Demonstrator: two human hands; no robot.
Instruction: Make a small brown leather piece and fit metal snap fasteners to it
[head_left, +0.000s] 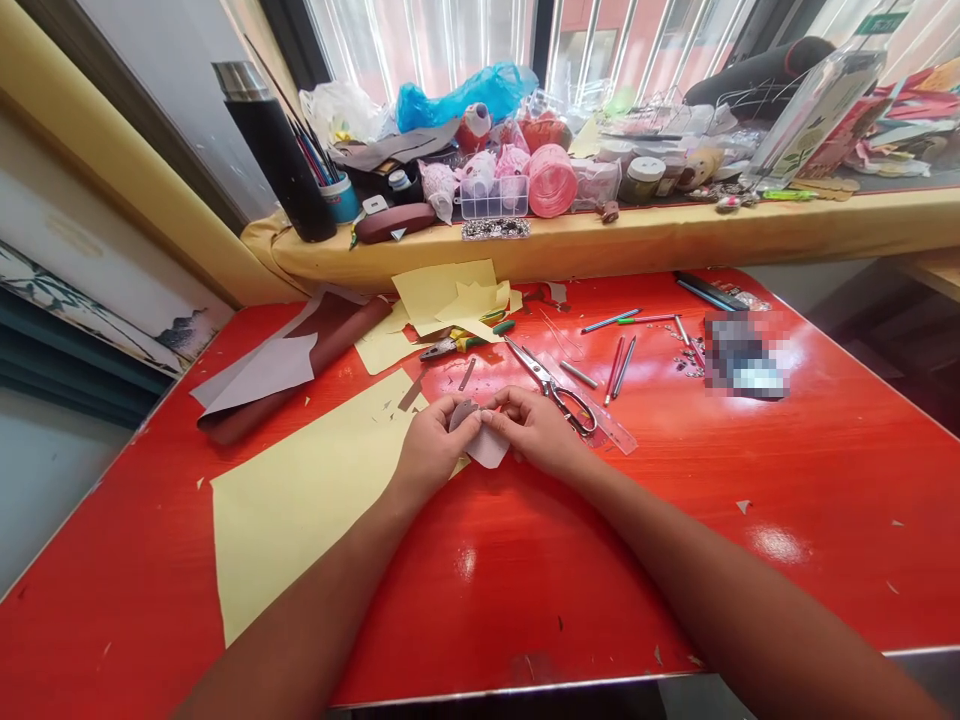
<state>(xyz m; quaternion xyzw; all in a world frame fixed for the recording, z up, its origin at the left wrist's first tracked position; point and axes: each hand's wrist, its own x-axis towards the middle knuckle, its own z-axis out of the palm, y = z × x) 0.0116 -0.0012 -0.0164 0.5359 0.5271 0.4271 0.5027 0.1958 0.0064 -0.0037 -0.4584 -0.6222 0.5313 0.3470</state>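
Observation:
Near the middle of the red table, both hands hold a small cut piece of leather-like material, brown on one side and pale grey on the other. My left hand pinches its left part between thumb and fingers. On its right upper edge, my right hand pinches with thumb and forefinger. The fingers hide part of the piece. Just beyond my right hand lie metal scissors with dark handles, over a clear pinkish ruler. A large yellow paper sheet lies by my left forearm.
A brown roll of material lies at the left. Farther back are yellow paper scraps, pliers and several pens. A blurred dark object lies right. The cluttered sill holds a black flask and a bottle.

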